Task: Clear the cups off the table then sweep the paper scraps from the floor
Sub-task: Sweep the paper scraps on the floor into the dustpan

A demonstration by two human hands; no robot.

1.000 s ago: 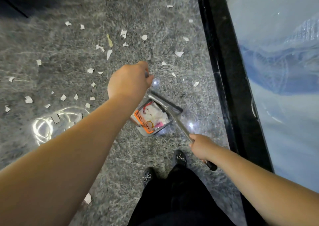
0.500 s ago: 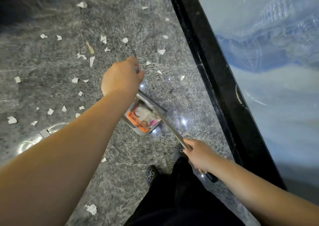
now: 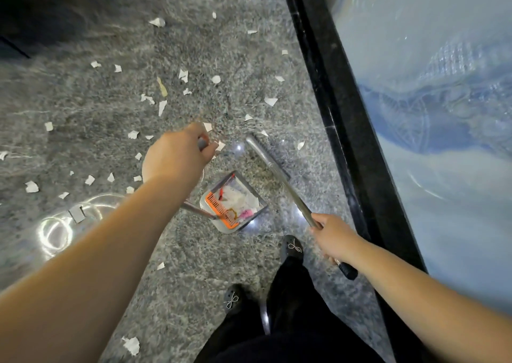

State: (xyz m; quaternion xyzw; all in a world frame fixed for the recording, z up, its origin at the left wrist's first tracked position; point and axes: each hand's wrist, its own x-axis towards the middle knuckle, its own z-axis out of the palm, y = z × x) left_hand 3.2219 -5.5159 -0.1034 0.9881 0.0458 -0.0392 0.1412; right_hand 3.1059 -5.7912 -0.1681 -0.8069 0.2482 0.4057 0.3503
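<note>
Several white paper scraps [image 3: 161,107] lie scattered over the grey speckled floor [image 3: 110,129]. A grey dustpan [image 3: 257,194] with an orange comb edge stands on the floor and holds paper scraps and bits of pink and red. My left hand [image 3: 177,156] grips the top of the dustpan's upright handle [image 3: 201,143]. My right hand [image 3: 331,236] grips the broom's metal handle [image 3: 288,188] near its black end. The broom head [image 3: 253,142] is out past the dustpan, apart from it. No cups are in view.
A black border strip [image 3: 343,118] runs along the right, with a pale blue glossy surface [image 3: 443,113] beyond it. My black shoes [image 3: 291,247] stand just behind the dustpan. A bright ring of reflected light [image 3: 55,231] shows on the floor at left.
The broom head has swung from the dustpan's mouth out to the far right of it. The dustpan now shows in full. My left hand keeps hold of its handle.
</note>
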